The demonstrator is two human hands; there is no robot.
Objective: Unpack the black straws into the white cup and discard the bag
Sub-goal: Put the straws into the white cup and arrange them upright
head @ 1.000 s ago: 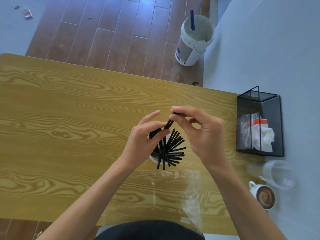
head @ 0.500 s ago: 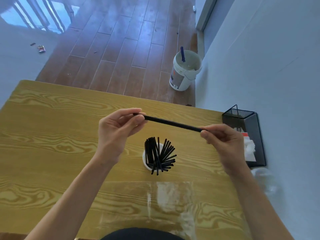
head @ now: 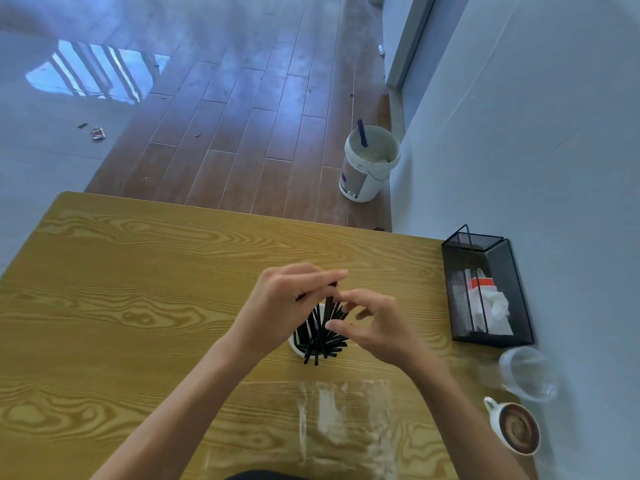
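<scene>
A yellow wood-grain table (head: 138, 306) fills my view, set against a pale wall on the right, with brown floorboards beyond its far edge. Nearest me, by the near edge, the clear plastic bag (head: 343, 420) lies flat on the wood, and I cannot tell whether anything is left inside it. Toward the near right corner sits a small cup of coffee (head: 517, 429), and just beyond it a clear plastic cup (head: 526, 374) lies blurred at the table's right edge.

Just past the bag, right of the table's centre, stands the white cup (head: 298, 348), only its rim showing beneath the black straws (head: 320, 336) that fan out of it toward me. Both my hands work directly above it. My left hand (head: 280, 303) has its fingertips drawn together on the top of one black straw (head: 329, 299), which points down among the others in the cup. My right hand (head: 375, 323) curls beside it, thumb and forefinger close to that same straw; motion blur keeps me from telling whether they actually touch it or grip anything.

Along the right edge, further back, a black mesh holder (head: 485, 289) stands on the table, with white paper and a red-and-white packet inside.

Beyond the far edge, on the floor by the wall, stands a white bucket (head: 369, 164) with a blue handle sticking out of it.
</scene>
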